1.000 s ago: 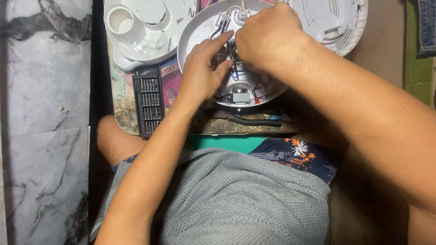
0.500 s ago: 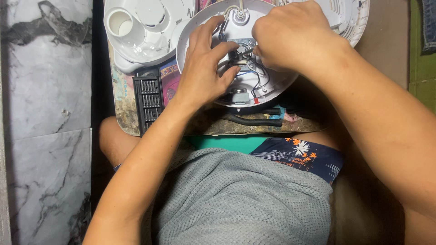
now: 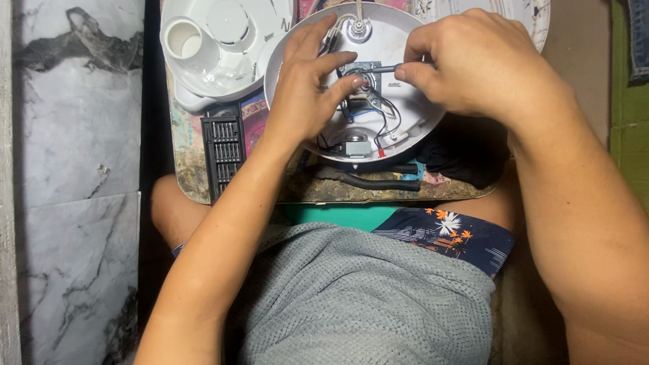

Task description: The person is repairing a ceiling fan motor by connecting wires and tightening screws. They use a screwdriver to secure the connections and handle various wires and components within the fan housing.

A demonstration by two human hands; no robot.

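- Right hand (image 3: pixel 483 64) pinches a slim screwdriver (image 3: pixel 382 68) between thumb and fingertips, fingers closed round the handle end; the shaft runs left toward the middle of the housing.
- Left hand (image 3: pixel 307 88) lies spread over the round white housing (image 3: pixel 405 128), fingers loosely curled, fingertips pressing by the small metal bracket (image 3: pixel 358 71); it grips nothing outright, only steadies.
- Housing sits open side up at the far centre of a worn work board (image 3: pixel 186 169) across the lap. Inside: black, blue and white wires (image 3: pixel 382 111) and a small grey component (image 3: pixel 355 145) near the rim.
- Left of the housing, touching it: a second white moulded part (image 3: pixel 216 47) with a short tube. Nearer, a black bit case (image 3: pixel 223 152). Black-handled pliers (image 3: pixel 375 179) lie just beneath the near rim.
- Judgement: the step looks like working a screw at the bracket. To do it well, keep the tip square in the screw head, press along the shaft, hold wires clear with the left fingers, and keep the housing from rotating.
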